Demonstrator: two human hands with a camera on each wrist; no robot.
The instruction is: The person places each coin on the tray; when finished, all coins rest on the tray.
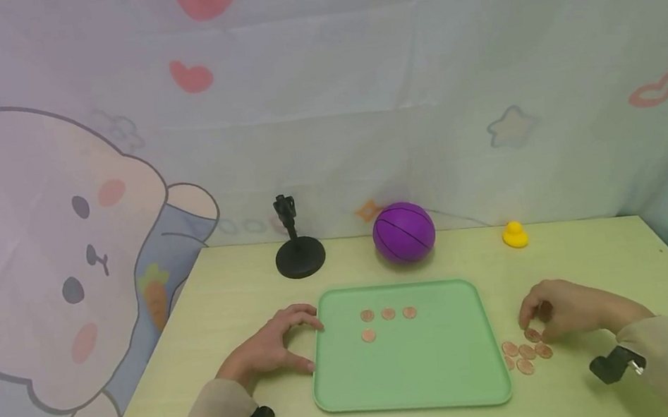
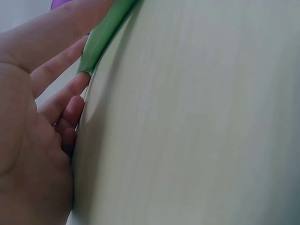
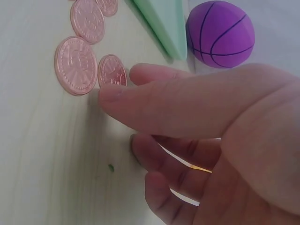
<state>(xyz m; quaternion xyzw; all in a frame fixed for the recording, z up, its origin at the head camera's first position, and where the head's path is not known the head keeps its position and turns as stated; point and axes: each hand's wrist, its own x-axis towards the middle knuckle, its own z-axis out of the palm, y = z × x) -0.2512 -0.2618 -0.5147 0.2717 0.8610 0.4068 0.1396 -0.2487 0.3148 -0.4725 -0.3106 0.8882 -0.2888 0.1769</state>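
Observation:
On the table, my left hand [image 1: 270,346] rests at the left rim of a green tray [image 1: 415,375], thumb and fingers spread and touching its edge. The left wrist view shows those fingertips against the tray's green side. Four coppery coins lie in the tray's upper left, one of them a coin [image 1: 368,335] below a row of three. Beside the tray's right edge, my right hand [image 1: 569,307] reaches down with thumb and index finger at either side of a copper coin [image 3: 112,70]. The thumb hides the coin's lower edge. Several more copper coins [image 3: 76,65] lie close by.
Behind the tray stand a purple basketball [image 1: 404,233], a black stand with a round base [image 1: 300,257] and a yellow rubber duck [image 1: 514,236]. A patterned curtain [image 1: 323,131] hangs along the table's back edge.

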